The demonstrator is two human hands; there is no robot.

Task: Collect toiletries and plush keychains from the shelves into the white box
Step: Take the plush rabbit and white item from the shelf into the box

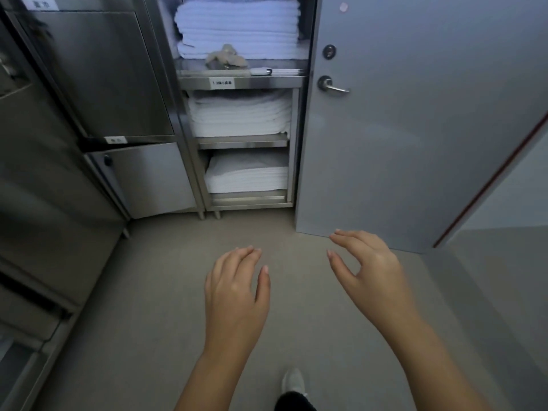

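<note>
Plush keychains are seen as a beige, fuzzy clump on a steel shelf of an open rack, lying at the foot of a stack of folded white towels. How many pieces make up the clump cannot be told. Just to its right, at the shelf's front edge, a small flat white item is laid; its kind cannot be made out. A printed label is fixed to the front lip of that shelf. The two lower shelves are filled with more white linen, one stack directly beneath and another near the floor. A grey door with a lever handle is set against the rack's right side.

Both hands are held out low over the grey floor, well apart from the shelf. The left hand is turned palm down, its fingers loosely bent and nothing gripped. The right hand is likewise empty, its fingers relaxed and slightly curved, with the thumb held apart from them. A grey shoe is seen on the floor between the forearms.
</note>
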